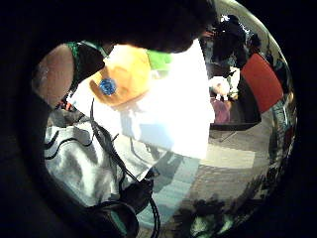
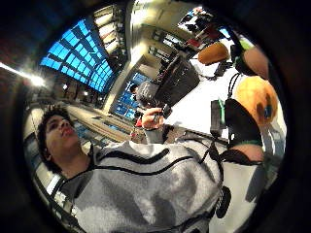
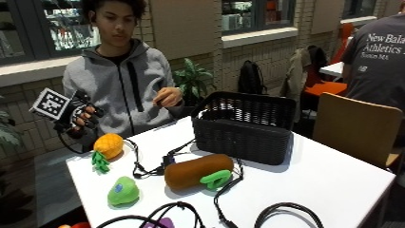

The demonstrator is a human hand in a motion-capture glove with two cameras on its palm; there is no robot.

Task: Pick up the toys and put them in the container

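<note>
In the outside view my gloved right hand (image 3: 80, 117) hangs in the air above the table's left corner, fingers loosely curled and holding nothing. Just below and to its right stands an orange pineapple toy (image 3: 107, 145) with green leaves; both palm views show this pineapple toy (image 1: 121, 74) (image 2: 257, 99) close by on the white table, untouched. A green toy (image 3: 122, 191) lies nearer the front edge. A brown log-shaped toy (image 3: 193, 171) with a green piece (image 3: 216, 179) lies at the middle. The black wicker basket (image 3: 244, 126) stands behind it, open at the top.
Black cables (image 3: 152, 166) snake across the white table (image 3: 316, 185) between the toys and along its front edge. A purple thing (image 3: 166, 222) peeks in at the front edge. The person's bare left hand (image 3: 167, 97) is raised behind the basket. A wooden chair (image 3: 354, 126) stands at the right.
</note>
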